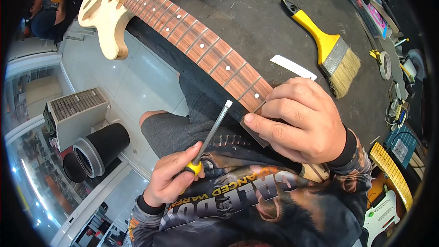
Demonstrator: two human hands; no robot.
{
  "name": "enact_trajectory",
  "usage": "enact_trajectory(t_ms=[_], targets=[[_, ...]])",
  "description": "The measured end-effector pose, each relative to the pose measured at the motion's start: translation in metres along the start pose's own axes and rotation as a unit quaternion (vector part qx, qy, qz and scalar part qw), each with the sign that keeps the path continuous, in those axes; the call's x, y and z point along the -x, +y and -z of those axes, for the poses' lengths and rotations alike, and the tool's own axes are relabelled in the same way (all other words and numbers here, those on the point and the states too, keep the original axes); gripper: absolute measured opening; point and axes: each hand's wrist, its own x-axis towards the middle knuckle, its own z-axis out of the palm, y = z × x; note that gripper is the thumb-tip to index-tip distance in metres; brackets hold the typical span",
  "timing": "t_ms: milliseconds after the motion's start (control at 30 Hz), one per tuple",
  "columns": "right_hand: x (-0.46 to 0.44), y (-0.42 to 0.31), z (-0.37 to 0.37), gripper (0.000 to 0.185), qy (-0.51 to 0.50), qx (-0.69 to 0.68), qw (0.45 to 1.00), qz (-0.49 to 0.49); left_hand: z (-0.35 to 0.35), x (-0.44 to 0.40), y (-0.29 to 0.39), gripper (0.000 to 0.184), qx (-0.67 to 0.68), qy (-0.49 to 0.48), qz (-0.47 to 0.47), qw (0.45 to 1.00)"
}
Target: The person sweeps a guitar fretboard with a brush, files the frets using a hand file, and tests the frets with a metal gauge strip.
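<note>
My left hand [176,174] is closed around the yellow and black handle of a screwdriver [212,135], its flat metal tip pointing up toward the guitar neck. An unfinished pale electric guitar body [107,18] lies at the upper left. Its dark wooden neck [201,45], with frets and white dot inlays, runs diagonally down to my right hand [306,119]. The right fingers are closed at the neck's end, and what they pinch there is hidden. Below the fingertips shows a thin dark flat piece [254,131]. Part of the pale headstock [315,172] appears under the wrist.
On the dark bench [233,11] lie a yellow-handled brush [324,41] and a white strip [292,66]. Tools and a tape roll [385,65] crowd the right edge. Another guitar [382,215] is at lower right. A black bin [103,148] and another person [50,16] are at left.
</note>
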Motion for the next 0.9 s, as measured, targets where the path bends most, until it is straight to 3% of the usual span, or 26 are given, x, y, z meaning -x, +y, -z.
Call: enact_trajectory(t_ms=[233, 900], targets=[[0.000, -0.005, -0.001, 0.056, -0.013, -0.007, 1.000, -0.025, -0.006, -0.010, 0.020, 0.073, -0.152, -0.013, 0.003, 0.988], [0.001, -0.005, -0.004, 0.059, -0.027, 0.004, 0.999, -0.037, -0.013, -0.015, 0.025, 0.077, -0.154, -0.011, 0.014, 0.988]])
